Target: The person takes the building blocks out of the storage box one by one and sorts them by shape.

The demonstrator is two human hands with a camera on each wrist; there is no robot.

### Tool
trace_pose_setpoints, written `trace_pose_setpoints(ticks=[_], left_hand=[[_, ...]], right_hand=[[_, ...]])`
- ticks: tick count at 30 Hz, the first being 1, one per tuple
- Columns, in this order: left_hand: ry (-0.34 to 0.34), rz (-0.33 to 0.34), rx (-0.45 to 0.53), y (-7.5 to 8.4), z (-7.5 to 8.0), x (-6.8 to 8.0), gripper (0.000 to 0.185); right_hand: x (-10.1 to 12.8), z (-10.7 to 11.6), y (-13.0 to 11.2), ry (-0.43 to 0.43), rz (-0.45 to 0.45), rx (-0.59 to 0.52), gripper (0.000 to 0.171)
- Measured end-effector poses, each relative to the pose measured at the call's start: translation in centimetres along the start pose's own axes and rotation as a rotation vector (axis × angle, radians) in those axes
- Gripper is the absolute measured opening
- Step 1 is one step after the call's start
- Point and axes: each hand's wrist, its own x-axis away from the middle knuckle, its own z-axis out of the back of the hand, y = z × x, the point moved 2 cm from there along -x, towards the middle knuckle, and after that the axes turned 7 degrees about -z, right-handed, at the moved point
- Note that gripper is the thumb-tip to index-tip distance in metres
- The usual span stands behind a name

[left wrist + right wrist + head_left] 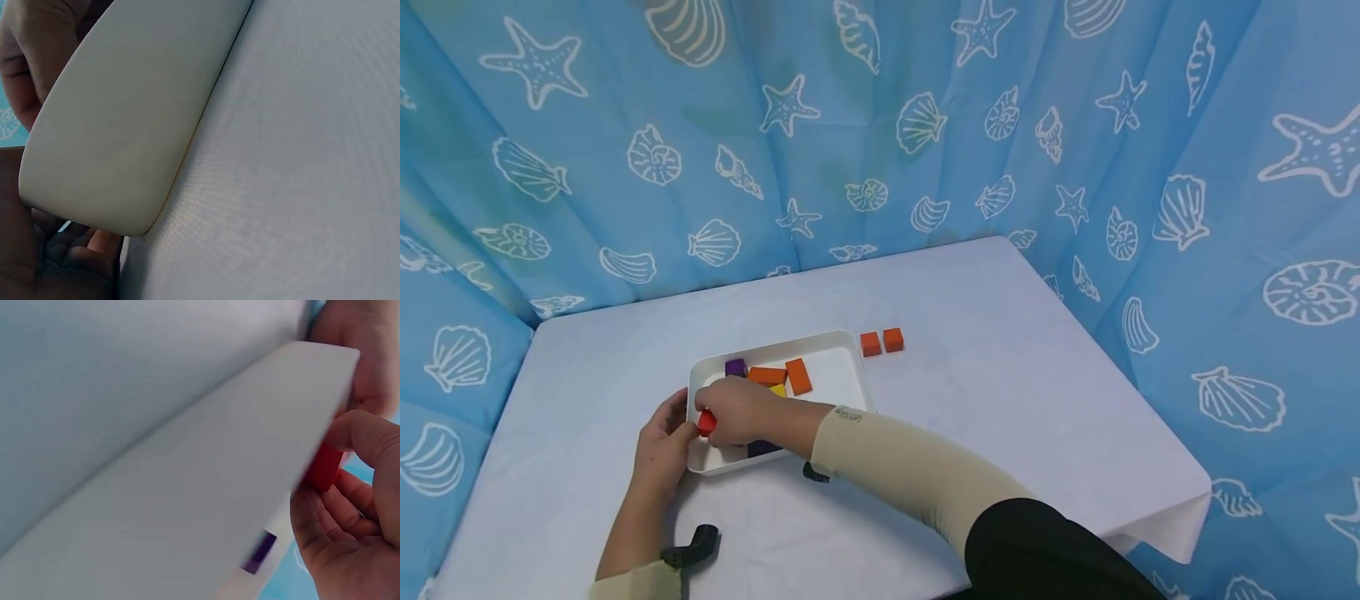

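A shallow white tray (838, 375) lies on the table with colored blocks in it. At its left end, my left hand (661, 442) grips the wall, thumb by the rim, as the left wrist view also shows beside the tray's outer side (125, 119). Reaching across the tray, my right hand (743, 410) pinches a red block (706, 422) inside the left end, near the left thumb. The right wrist view shows this red block (324, 467) between thumb and fingers. Orange blocks (799, 377), a yellow block (778, 390) and purple blocks (735, 367) sit in the tray, partly hidden by my right hand.
Two orange-red cubes (882, 342) stand on the white-covered table (1000, 375) just beyond the tray's right end. A blue curtain (865, 150) with shell prints closes off the back and sides. Dark wrist mounts (696, 546) stick out from the sleeves.
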Motion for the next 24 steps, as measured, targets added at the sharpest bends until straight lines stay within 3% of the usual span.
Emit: trace_pose_setpoints(ticks=[5, 11, 18, 24], left_hand=[[0.009, 0.007, -0.016, -0.2, 0.0, 0.1, 0.072], [0.033, 0.014, -0.026, -0.2, 0.0, 0.1, 0.073], [0.034, -0.021, -0.016, -0.1, -0.3, -0.1, 0.071], [0.034, -0.021, -0.021, -0.1, -0.2, -0.1, 0.072]], right_hand=[[0.4, 1.3, 0.7, 0.042, 0.006, -0.053, 0.049], [0.9, 3.5, 3.9, 0.103, 0.085, -0.224, 0.037], [2.1, 5.5, 11.6, 0.102, 0.06, -0.514, 0.04], [4.1, 7.1, 20.2, 0.187, -0.108, -0.618, 0.046]])
